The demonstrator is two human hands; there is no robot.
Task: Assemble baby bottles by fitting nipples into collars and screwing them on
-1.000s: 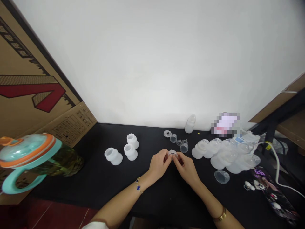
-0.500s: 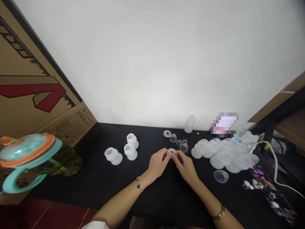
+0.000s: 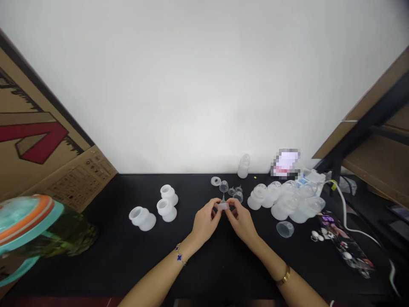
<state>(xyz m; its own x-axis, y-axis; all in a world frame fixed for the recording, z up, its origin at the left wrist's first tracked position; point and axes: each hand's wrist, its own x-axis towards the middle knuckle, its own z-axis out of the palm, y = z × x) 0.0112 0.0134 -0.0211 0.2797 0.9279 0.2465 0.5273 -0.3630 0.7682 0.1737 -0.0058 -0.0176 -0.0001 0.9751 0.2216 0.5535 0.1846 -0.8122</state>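
My left hand (image 3: 206, 222) and my right hand (image 3: 242, 221) meet over the black table (image 3: 105, 251), fingers pinched together on a small clear plastic part (image 3: 223, 206). Just beyond my fingertips lie several tiny clear caps and rings (image 3: 230, 189). Three white silicone pieces (image 3: 155, 207) stand to the left of my hands. A heap of clear domed shells (image 3: 286, 200) lies to the right, and one loose clear cup (image 3: 285, 229) sits in front of that heap.
A small white bottle (image 3: 243, 166) stands by the wall. A teal and orange sippy cup (image 3: 28, 230) sits at the near left before a cardboard box (image 3: 41, 145). A printed strip (image 3: 343, 243), white cable (image 3: 353, 221) and wooden shelf (image 3: 373, 140) are at the right.
The view has shifted, so everything sits a little further left and lower. My hands stay together on the small clear part, turning it slightly between the fingertips.
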